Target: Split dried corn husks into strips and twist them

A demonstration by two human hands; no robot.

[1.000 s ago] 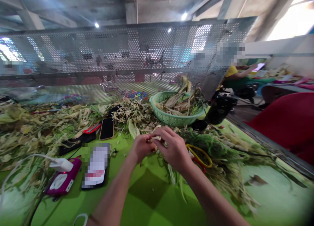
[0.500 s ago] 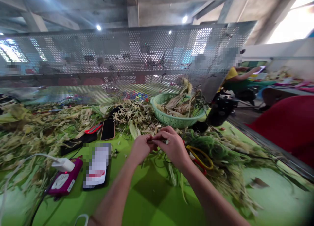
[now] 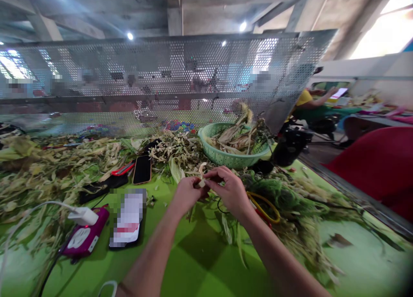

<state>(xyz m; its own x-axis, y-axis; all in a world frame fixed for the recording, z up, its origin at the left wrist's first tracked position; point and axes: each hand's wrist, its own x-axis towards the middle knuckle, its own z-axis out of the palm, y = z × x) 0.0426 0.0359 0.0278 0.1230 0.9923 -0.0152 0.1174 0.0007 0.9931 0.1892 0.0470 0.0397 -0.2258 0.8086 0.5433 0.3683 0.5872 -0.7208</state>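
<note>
Over the middle of the green table, my left hand (image 3: 188, 194) and my right hand (image 3: 228, 189) meet with their fingertips pinched together. Between them is a small pale strip of dried corn husk (image 3: 201, 181), its curled end rising above the fingers. Both hands are closed on the strip. Just beyond them stands a light green plastic basket (image 3: 222, 157) holding dry husks (image 3: 234, 135). A tool with yellow and red loop handles (image 3: 269, 208) lies right of my right wrist, its far end hidden. A whitish husk piece (image 3: 176, 170) lies beyond my left hand.
Husk scraps (image 3: 74, 159) cover the left side; green and tan fibres (image 3: 290, 202) lie right. Two phones (image 3: 142, 170), a red cutter (image 3: 123, 168) and a magenta power strip (image 3: 87, 234) with cables sit left. A perforated metal screen (image 3: 155, 81) stands behind. A person (image 3: 311, 100) holds a phone at right.
The pale husk strip now shows above and between my fingertips, where it was hidden before. My right hand has turned slightly; both hands stay in nearly the same place.
</note>
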